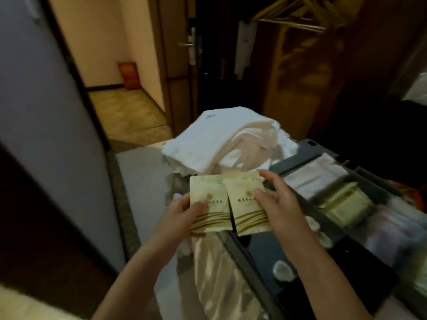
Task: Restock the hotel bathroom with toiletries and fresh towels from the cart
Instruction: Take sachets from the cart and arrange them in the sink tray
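Note:
Two pale yellow toiletry packets with gold stripes are held side by side over the cart. My left hand (182, 213) grips the left packet (209, 199) at its lower left edge. My right hand (280, 202) holds the right packet (246, 197) with the thumb on its face. Behind them a pile of white folded towels (215, 137) lies on the cart's far end. The dark grey cart tray (309, 153) at the right has compartments with more yellow packets (344, 204) and white sachets (312, 174).
A grey door panel (46, 112) stands at the left, with a lit tiled floor (124, 114) beyond it. A dark wooden door with a handle (187, 45) and an open wardrobe with hangers (295, 17) lie ahead. A shiny linen bag (217, 280) hangs from the cart.

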`<action>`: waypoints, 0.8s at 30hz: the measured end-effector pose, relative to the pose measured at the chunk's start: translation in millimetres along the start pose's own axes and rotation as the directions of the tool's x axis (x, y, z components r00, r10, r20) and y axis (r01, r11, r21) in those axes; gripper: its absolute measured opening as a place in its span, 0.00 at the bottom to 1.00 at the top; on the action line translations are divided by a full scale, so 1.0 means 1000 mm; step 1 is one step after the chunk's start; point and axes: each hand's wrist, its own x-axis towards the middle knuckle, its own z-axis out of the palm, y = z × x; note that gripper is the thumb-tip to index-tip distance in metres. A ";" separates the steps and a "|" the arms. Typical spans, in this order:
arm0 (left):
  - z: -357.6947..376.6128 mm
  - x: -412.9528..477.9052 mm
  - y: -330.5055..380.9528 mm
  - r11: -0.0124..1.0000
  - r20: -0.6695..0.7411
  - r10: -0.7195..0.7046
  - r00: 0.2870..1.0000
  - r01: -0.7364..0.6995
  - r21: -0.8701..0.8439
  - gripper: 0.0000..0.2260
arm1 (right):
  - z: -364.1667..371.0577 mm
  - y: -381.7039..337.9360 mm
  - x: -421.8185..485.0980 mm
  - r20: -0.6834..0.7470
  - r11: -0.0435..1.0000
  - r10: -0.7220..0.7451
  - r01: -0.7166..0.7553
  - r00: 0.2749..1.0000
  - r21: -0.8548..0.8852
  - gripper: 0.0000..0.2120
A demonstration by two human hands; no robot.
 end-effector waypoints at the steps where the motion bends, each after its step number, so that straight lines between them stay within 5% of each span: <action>1: -0.017 -0.002 -0.002 1.000 -0.030 -0.010 0.999 0.009 -0.008 0.06 | 0.016 0.001 0.002 0.030 1.000 -0.002 0.002 1.000 0.001 0.14; 12: -0.163 -0.078 -0.021 0.999 -0.356 -0.053 0.933 0.052 -0.015 0.09 | 0.184 0.014 0.012 0.433 0.999 -0.031 0.039 0.901 -0.008 0.15; 24: -0.210 -0.156 -0.051 0.989 -0.812 -0.143 0.566 0.061 -0.132 0.11 | 0.314 0.032 -0.004 0.876 1.000 0.016 0.005 0.482 -0.021 0.21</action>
